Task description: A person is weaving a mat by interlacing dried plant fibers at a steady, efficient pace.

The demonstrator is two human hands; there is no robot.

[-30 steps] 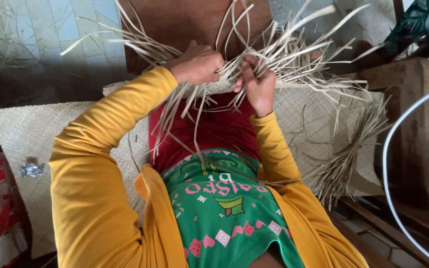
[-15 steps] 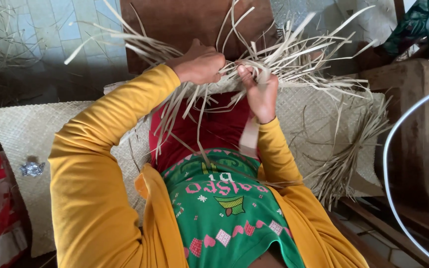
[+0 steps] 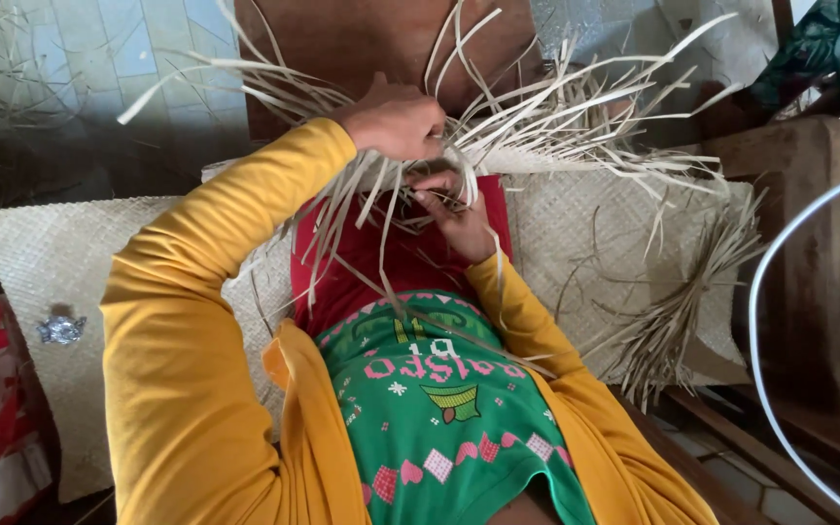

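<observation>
A spray of pale dried leaf strips (image 3: 576, 126) fans out over my lap from the unfinished edge of a woven mat (image 3: 624, 233). My left hand (image 3: 396, 122) is closed over a bunch of these strips near the mat's edge. Just below it, my right hand (image 3: 459, 219) pinches one or two strips, its fingers curled up towards the left hand. Both arms wear yellow sleeves. Loose strip ends hang down over my red and green clothing.
The woven mat spreads left (image 3: 41, 262) and right across my lap, with a frayed fringe (image 3: 678, 321) at the right. A small silver crumpled object (image 3: 60, 329) lies on the mat's left part. Wooden furniture (image 3: 809, 243) and a white curved tube (image 3: 765, 292) stand at the right.
My right hand has dropped from beside the left hand to just below it. The left hand has shifted slightly right, still gripping the strips.
</observation>
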